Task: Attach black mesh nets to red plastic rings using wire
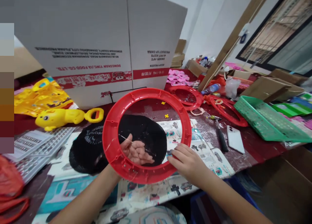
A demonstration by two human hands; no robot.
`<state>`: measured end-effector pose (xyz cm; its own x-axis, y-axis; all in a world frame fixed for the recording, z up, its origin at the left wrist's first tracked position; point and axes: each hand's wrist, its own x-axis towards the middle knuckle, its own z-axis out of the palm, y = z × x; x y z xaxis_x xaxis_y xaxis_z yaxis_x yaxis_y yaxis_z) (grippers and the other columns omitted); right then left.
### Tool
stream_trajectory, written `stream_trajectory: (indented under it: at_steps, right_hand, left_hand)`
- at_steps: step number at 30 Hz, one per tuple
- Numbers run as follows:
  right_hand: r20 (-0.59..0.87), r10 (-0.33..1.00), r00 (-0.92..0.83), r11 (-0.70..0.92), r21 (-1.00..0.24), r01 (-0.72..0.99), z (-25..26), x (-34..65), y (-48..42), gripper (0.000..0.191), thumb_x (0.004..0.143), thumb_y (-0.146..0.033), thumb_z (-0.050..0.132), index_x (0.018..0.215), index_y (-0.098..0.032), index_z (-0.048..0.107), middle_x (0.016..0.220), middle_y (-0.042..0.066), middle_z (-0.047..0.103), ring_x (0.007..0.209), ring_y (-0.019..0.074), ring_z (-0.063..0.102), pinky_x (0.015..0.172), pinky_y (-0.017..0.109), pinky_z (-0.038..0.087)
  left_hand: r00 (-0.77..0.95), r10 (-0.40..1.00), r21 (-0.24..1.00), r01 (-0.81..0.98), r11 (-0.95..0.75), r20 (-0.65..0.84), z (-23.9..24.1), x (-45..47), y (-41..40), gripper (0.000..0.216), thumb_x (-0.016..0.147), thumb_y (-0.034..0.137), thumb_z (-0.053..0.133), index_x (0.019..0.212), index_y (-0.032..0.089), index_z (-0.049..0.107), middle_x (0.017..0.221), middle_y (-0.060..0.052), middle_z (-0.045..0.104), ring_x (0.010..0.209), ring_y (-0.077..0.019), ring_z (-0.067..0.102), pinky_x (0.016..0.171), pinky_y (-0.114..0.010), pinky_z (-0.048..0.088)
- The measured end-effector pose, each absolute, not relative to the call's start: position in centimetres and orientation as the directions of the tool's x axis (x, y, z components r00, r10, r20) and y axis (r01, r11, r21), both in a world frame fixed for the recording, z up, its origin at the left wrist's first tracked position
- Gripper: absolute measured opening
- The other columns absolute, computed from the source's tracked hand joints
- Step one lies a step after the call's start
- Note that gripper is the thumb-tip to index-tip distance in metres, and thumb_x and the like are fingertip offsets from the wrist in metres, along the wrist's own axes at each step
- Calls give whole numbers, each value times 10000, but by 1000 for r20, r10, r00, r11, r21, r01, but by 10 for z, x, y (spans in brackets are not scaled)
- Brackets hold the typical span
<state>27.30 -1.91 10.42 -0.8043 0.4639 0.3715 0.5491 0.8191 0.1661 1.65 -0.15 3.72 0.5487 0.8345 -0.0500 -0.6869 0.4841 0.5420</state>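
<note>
A red plastic ring (143,178) is held tilted up above the table. My right hand (186,157) grips its lower right rim, fingers curled over the edge. My left hand (136,151) shows through the ring's opening, palm up, its wrist behind the lower left rim. A thin pale strand (125,139) runs from between its thumb and fingers; whether it is thread or wire I cannot tell. Behind the hand and ring lies black netting (146,126), with more of it spread to the left on the printed sheet (65,191).
A big white carton (92,29) stands behind. At left are a yellow duck-shaped toy (60,117) and grey trays (36,143). At right lie a hammer (221,136), a white phone (235,139), a green basket (268,123) and more red rings (198,99).
</note>
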Motion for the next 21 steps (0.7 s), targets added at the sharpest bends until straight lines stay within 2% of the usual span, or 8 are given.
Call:
stream_trajectory:
  at_steps: [3, 6, 10, 12, 14, 16, 18, 21]
  right_hand:
    - [244, 537, -808, 837, -35, 546, 82, 270, -23, 165, 882, -138, 477, 916, -161, 637, 847, 89, 632, 853, 211, 551, 841, 394, 478]
    - [146, 545, -826, 837, -145, 527, 69, 270, -25, 167, 829, -172, 567, 986, -176, 622, 896, 87, 631, 882, 209, 566, 823, 373, 489]
    - [-52, 727, -685, 585, -476, 656, 79, 255, -23, 887, 584, -459, 819, 1306, -120, 430, 1263, 193, 530, 1151, 284, 539, 923, 398, 485]
    - [-181, 801, -570, 361, -613, 702, 91, 236, -22, 1045, 548, -514, 830, 1388, -127, 343, 1347, 207, 481, 1220, 301, 507, 955, 408, 467]
    - [-218, 765, -607, 337, -667, 665, 103, 213, -21, 643, 719, -414, 739, 1278, -196, 509, 1228, 127, 603, 1113, 260, 583, 884, 363, 484]
    - [-212, 723, -657, 366, -689, 626, 114, 196, -19, 144, 856, -282, 574, 931, -207, 671, 889, 47, 696, 818, 193, 646, 713, 299, 480]
    - [-189, 734, -653, 373, -691, 619, 126, 189, -12, 237, 909, -260, 475, 775, -189, 656, 678, 14, 638, 614, 142, 578, 586, 264, 428]
    - [-74, 809, -583, 350, -736, 579, 159, 191, 2, 266, 934, -346, 454, 824, -179, 630, 612, -14, 547, 509, 95, 458, 497, 236, 367]
  left_hand:
    - [506, 863, 423, -778, 464, -16, 4, 20, -7, 529, 889, 627, 395, 675, 219, 656, 385, 53, 496, 401, -125, 551, 545, -307, 512]
    - [462, 887, 334, -833, 441, -17, -21, 20, -14, 491, 896, 602, 445, 733, 172, 616, 512, 52, 548, 409, -78, 479, 478, -246, 468]
    - [421, 905, 247, -872, 423, -66, -29, 16, -27, 317, 929, 446, 503, 962, 150, 612, 808, -11, 640, 601, -92, 575, 553, -248, 512]
    - [412, 908, 206, -885, 417, -68, -25, 15, -32, 291, 926, 420, 521, 968, 146, 609, 814, -10, 637, 606, -92, 578, 548, -243, 513]
    - [413, 909, 170, -894, 415, -49, -17, 14, -34, 290, 930, 418, 516, 920, 143, 609, 735, 14, 615, 532, -72, 538, 492, -216, 483]
    - [421, 907, 146, -896, 420, -23, -7, 13, -33, 291, 936, 411, 510, 898, 139, 605, 652, 44, 573, 450, -51, 475, 430, -190, 436]
    - [432, 902, 136, -893, 429, -5, 2, 10, -30, 274, 938, 391, 513, 945, 133, 603, 628, 57, 552, 415, -42, 442, 399, -178, 410]
    - [445, 895, 135, -887, 442, -13, 11, 6, -27, 262, 934, 368, 527, 1024, 131, 593, 675, 45, 570, 439, -45, 462, 407, -178, 420]
